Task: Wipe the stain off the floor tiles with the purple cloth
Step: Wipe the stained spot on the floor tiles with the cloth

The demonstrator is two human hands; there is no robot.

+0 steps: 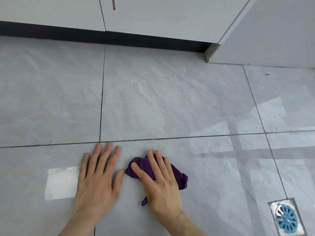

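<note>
On the grey floor tiles [170,106], near the bottom of the view: right hand [160,183] pressed flat over the bunched purple cloth [179,176], fingers spread across it, not curled round it. Left hand [97,181] just beside, palm down on bare tile, fingers splayed, holding nothing; thumb tip close to the cloth's edge. Floor drain [286,218] with blue grate well off to the right. White cabinets [153,17] along the far side.
</note>
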